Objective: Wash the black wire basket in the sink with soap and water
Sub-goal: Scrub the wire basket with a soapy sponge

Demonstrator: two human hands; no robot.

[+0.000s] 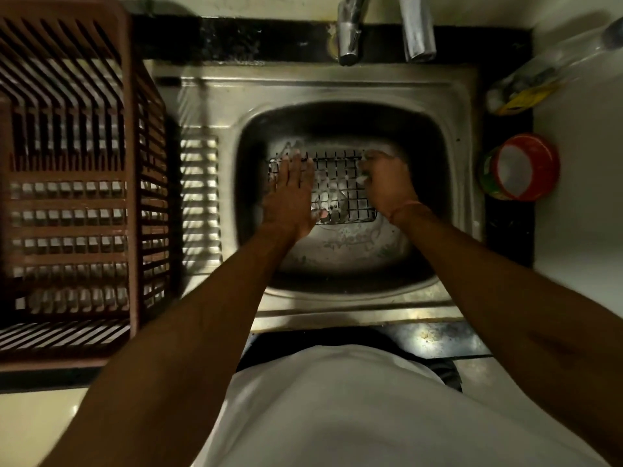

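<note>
basket (340, 190): black wire grid, square cells, rounded corners; lies flat in sink bowl, suds on wires
sink (337, 85): dull steel, rounded-square bowl, ribbed drainer at left; wet, foam streaks on bowl floor near side
L hand (291, 193): fingers straight & together, palm down, pressed flat on basket's left part; fingertips reach its far-left edge
R hand (387, 180): fingers curled down at basket's far-right corner, soapy; can't tell if it grips wire or sth under the fingers (blurred)
taps (350, 35): two shiny metal spouts, far side, above bowl
rack (67, 183): brown plastic, slatted, boxy; left of sink, on drainer side
tub (521, 166): round, red rim, white inside; right of sink on dark counter
bottle (539, 79): clear plastic, yellow label, lying far right
shirt (371, 409): white cloth, near edge
</note>
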